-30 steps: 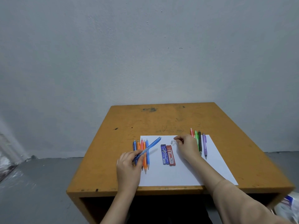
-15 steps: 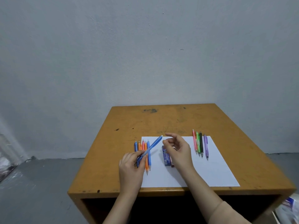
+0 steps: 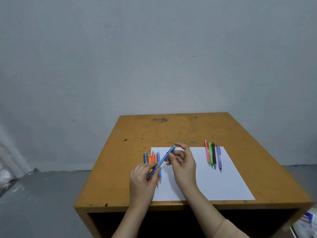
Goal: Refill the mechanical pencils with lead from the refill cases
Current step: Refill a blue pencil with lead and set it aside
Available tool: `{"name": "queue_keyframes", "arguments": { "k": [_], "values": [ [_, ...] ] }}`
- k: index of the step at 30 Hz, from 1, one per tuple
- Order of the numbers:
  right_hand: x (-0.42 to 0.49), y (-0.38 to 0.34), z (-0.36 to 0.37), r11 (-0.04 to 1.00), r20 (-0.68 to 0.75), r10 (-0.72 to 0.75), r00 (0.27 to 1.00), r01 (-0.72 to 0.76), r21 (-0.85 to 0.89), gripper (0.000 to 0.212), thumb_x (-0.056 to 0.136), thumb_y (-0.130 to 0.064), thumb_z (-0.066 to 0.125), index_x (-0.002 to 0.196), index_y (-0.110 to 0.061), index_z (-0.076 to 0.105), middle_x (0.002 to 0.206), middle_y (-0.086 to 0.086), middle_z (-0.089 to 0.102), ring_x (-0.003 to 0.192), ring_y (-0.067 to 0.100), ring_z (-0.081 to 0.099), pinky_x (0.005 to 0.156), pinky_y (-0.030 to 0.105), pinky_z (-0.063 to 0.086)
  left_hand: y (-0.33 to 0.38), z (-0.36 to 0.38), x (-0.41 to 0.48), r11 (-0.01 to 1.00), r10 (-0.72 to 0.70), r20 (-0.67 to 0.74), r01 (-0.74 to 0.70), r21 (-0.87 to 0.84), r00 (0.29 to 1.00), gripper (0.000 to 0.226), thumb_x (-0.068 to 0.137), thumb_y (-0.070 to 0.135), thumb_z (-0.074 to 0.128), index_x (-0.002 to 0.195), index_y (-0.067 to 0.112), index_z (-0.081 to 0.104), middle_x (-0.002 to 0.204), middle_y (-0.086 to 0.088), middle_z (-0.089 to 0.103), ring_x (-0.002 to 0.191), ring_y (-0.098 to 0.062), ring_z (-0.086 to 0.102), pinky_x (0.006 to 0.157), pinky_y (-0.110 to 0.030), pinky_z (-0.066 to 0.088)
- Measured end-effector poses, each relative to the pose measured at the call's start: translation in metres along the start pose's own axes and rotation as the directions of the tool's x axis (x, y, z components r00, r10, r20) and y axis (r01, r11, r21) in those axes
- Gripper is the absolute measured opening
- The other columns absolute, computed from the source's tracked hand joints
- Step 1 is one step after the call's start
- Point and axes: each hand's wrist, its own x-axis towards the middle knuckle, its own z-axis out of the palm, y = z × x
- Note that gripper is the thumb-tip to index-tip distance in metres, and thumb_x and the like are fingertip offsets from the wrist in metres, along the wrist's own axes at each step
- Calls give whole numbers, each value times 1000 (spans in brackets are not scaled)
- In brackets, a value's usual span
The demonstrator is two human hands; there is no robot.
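Head view, near edge first: the left hand [image 3: 143,180] is held just above the near-left part of the white sheet [image 3: 214,184], its grip closed round the lower barrel of the blue pencil [image 3: 165,158]. The pencil is clear of the surface [image 3: 171,131] and slopes up and to the right, top end farthest from the camera. Just beside it, the right hand [image 3: 185,164] has loosely curled fingers. The thumb tip meets the barrel below the top end and the index finger arches just past that end. Whether this grip has closed on the pencil cannot be told. Under and beyond the left hand, the left row of pencils [image 3: 153,156] lies side by side at the sheet's left edge, tips toward the camera. The right row of pencils [image 3: 212,155], four in number, lies well apart at the sheet's far right. No refill cases are visible; the right hand covers the middle of the sheet. Assessment: the step in hand is work on the top end of one pencil, either opening or closing it. The next move calls for a fine pinch at that end while the left hand keeps the barrel steady. Risk noted: small loose parts could roll off the sheet.
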Motion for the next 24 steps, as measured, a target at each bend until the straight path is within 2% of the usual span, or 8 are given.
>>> {"name": "queue_keyframes", "arguments": {
  "k": [4,6,8,13,19,24],
  "values": [
    [5,-2,0,999,-6,30,1000,-30,27,32,89,1,59,107,-26,57,82,10,68,70,16,69,69,27,56,2,0,1,998,63,-32,-62,27,998,21,77,15,77,97,20,73,85,34,52,83,2,54,76,-27,43],
    [9,-5,-1,998,-12,41,999,-41,43,32,89,1,60,108,-25,58,80,10,67,68,15,68,67,26,56,1,1,1,995,96,-27,-95,36,995,24,76,16,77,99,22,73,87,28,57,86,-1,55,77,-30,44],
    [14,-9,-4,997,-20,43,999,-41,70,32,89,1,61,109,-23,59,76,7,66,67,14,67,65,25,56,1,2,1,994,106,-2,-106,33,994,26,77,20,77,102,24,72,92,21,62,89,-3,56,79,-28,43],
    [35,-21,-20,998,-69,34,997,-30,57,32,89,2,60,114,-18,58,72,8,62,62,9,64,60,22,54,3,3,3,993,116,7,-116,37,993,24,76,24,77,100,25,72,94,19,66,91,-2,57,83,-25,36],
    [67,-25,-45,994,-113,87,990,-93,-48,34,89,5,58,116,-15,51,72,12,59,53,8,62,53,20,51,0,-4,12,991,84,-1,-84,108,996,24,80,32,73,103,26,72,94,17,67,93,-4,56,82,-29,35],
    [86,-19,-65,921,-37,252,967,-251,-298,29,90,1,59,117,-9,55,78,14,62,58,17,60,56,24,52,-12,-15,24,977,-54,36,45,208,998,31,87,43,62,115,30,66,109,14,65,108,-6,51,92,-30,33]
  ]
}}
